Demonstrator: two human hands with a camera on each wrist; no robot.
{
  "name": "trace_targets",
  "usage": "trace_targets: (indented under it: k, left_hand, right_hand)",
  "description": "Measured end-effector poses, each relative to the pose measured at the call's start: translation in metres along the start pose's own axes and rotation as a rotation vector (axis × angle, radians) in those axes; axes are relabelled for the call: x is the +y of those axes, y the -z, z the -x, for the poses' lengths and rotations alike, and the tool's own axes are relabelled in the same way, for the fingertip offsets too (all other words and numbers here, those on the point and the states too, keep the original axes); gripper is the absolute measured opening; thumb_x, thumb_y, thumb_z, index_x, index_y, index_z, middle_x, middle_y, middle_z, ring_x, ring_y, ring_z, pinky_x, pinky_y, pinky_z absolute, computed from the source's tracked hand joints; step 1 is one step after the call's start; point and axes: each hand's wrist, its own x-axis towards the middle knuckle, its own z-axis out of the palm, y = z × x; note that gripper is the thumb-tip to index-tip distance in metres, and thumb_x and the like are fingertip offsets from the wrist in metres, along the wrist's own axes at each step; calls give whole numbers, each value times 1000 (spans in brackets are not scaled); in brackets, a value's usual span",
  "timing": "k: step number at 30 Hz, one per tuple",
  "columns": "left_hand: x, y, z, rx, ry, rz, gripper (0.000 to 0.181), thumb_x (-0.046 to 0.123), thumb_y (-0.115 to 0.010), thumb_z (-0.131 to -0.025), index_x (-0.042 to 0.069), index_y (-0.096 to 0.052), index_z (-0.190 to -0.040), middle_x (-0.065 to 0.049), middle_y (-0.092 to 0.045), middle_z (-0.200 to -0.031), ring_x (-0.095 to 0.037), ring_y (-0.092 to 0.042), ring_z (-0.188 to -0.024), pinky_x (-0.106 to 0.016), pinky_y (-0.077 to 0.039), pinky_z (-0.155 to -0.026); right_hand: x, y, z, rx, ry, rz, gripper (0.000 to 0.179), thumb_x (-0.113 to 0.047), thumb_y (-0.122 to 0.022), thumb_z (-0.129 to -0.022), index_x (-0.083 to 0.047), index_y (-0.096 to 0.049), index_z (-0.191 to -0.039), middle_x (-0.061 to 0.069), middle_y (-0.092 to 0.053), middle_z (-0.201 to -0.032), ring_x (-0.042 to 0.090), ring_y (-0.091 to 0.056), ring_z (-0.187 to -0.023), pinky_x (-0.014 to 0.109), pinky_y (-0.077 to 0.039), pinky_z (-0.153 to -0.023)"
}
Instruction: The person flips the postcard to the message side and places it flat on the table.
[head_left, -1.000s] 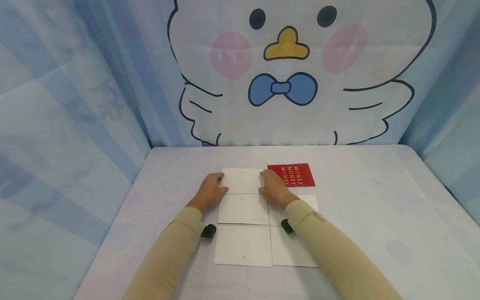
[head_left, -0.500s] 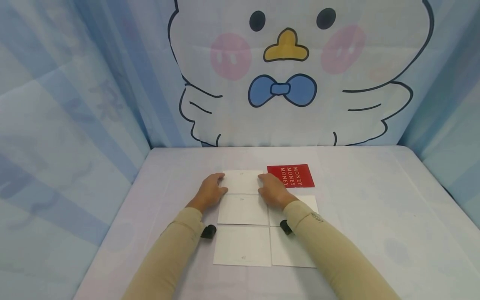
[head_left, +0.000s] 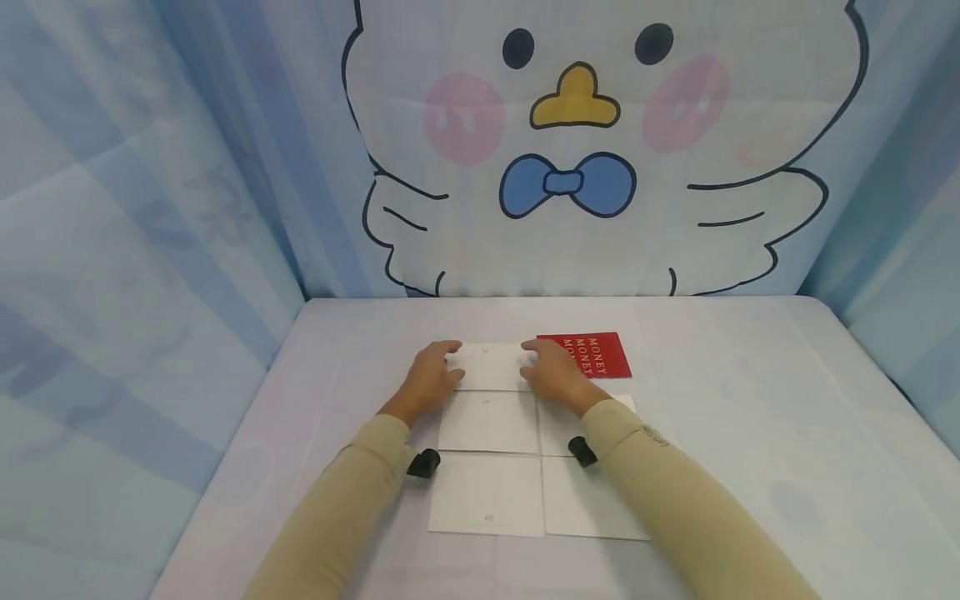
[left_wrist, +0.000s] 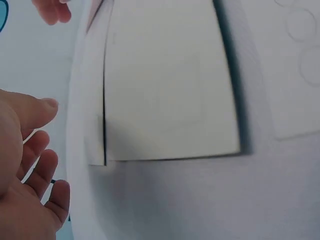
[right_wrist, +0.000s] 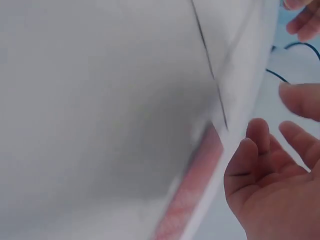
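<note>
White rectangular cards lie flat on the table in two columns, seen in the head view. At the left column's far end is a white card (head_left: 491, 367), with my left hand (head_left: 427, 379) at its left edge and my right hand (head_left: 557, 375) at its right edge. Both wrist views show the fingers loosely curved, apart from the cards and holding nothing. Nearer me lie a middle white card (head_left: 487, 422) and a front white card (head_left: 486, 495). A red card (head_left: 603, 356) printed "MONEY" sits behind my right hand, which partly covers it.
Two more white cards, a middle one (head_left: 553, 433) and a front one (head_left: 581, 496), form the right column, partly under my right arm. The pale table (head_left: 750, 417) meets a cartoon-printed cloth (head_left: 585, 250) at the back. Blue cloth hangs along both sides.
Both hands have come slightly away from the far white card's edges, their fingers spreading a little. The cards keep their places; the head view has tipped slightly.
</note>
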Motion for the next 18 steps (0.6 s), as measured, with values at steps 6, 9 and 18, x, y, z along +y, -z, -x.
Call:
trace_targets:
  k: [6,9,18]
  left_hand:
    - [21,3,-1,-13,-78,40,52,16,-67,-96,7,-51,-145,-11,-53,-143,-29,-52,-128,-42,-42,-106]
    - [29,1,-1,-21,-126,37,51,16,-69,-95,6,-53,-142,-11,-56,-140,-29,-51,-128,-42,-42,-106]
    - [54,-14,-8,-85,-76,-4,55,23,-71,-95,18,-52,-146,-7,-50,-146,-30,-43,-136,-49,-36,-111]
  right_hand:
    - [20,39,13,36,-1,-1,60,-22,-66,-96,-7,-43,-150,18,-45,-148,39,-40,-135,55,-45,-101]
    - [40,53,21,62,-14,30,62,-22,-66,-95,-6,-42,-150,19,-45,-147,41,-42,-132,55,-46,-99]
    - [81,76,34,68,-72,81,66,-24,-64,-97,-1,-37,-152,26,-43,-147,45,-44,-128,61,-41,-101]
